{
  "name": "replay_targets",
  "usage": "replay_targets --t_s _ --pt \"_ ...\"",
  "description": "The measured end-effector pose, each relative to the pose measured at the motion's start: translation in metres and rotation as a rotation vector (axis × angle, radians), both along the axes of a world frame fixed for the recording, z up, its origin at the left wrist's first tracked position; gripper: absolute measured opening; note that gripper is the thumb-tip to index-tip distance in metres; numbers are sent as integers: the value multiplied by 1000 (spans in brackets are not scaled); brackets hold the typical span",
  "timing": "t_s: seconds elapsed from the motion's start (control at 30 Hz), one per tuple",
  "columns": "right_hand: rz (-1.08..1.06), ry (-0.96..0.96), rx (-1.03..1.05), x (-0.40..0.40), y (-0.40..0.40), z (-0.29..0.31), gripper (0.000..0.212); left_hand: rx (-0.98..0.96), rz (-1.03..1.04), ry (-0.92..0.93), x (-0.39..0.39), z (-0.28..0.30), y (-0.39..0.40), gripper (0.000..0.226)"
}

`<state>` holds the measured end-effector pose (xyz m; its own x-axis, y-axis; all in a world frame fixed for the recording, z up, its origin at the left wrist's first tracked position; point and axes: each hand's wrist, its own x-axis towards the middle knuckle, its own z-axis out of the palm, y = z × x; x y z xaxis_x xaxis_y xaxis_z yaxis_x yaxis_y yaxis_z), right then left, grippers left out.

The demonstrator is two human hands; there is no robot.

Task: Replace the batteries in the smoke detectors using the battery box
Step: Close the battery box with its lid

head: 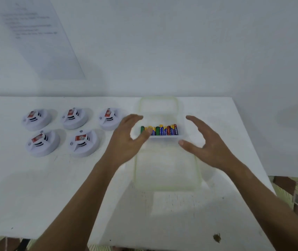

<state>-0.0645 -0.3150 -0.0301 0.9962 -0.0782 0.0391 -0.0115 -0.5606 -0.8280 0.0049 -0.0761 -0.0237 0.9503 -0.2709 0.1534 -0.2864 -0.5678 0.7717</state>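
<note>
The left hand (126, 136) hovers at the left side of the battery box (162, 136), fingers spread and relaxed, holding nothing; its thumb lies in front of the box's left front corner and the fingertips reach over the left end of the batteries (160, 130). Whether it touches the box cannot be told, as the hand is blurred. The right hand (206, 142) is likewise open, fingers and thumb spread apart in a wide arc just beside the box's right end, gripping nothing.

Between the two hands the box sits on the white tabletop (72, 196), toward its far edge. It is clear plastic with a pale green rim, and the batteries stand upright in a row inside it, in green, yellow, blue and red. A clear lid (166, 171) with the same green edge lies flat on the tabletop just in front of the box, nearer the person.

To the left, well apart from the box, five white round smoke detectors (80, 143) lie in two rows, three behind and two in front, each with a red label on top. On the wall behind them hangs a sheet of paper (41, 37) with writing too blurred to read.
</note>
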Motion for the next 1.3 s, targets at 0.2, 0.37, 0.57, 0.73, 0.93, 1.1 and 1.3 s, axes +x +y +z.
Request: replay_targets --t_s 0.2,0.37,0.57,0.73,0.93,1.1,1.3 --pt "19 7 -166 118 -8 17 75 120 -15 24 113 20 -37 51" --pt "17 157 -199 182 -18 4 79 233 -18 128 179 2 -52 53" --pt "4 389 -291 211 -27 -29 86 520 -19 278 210 -24 -54 70" --pt "-40 382 -261 215 -20 -36 82 666 70 292 210 -36 -59 67" --pt "-186 227 187 216 -16 -29 84 147 124 475 214 -39 -60 74" --pt "-232 -25 304 200 -16 2 77 -61 172 222 198 -17 -56 54" --pt "-131 -58 249 141 -10 30 76 -86 114 221 146 12 -30 83"
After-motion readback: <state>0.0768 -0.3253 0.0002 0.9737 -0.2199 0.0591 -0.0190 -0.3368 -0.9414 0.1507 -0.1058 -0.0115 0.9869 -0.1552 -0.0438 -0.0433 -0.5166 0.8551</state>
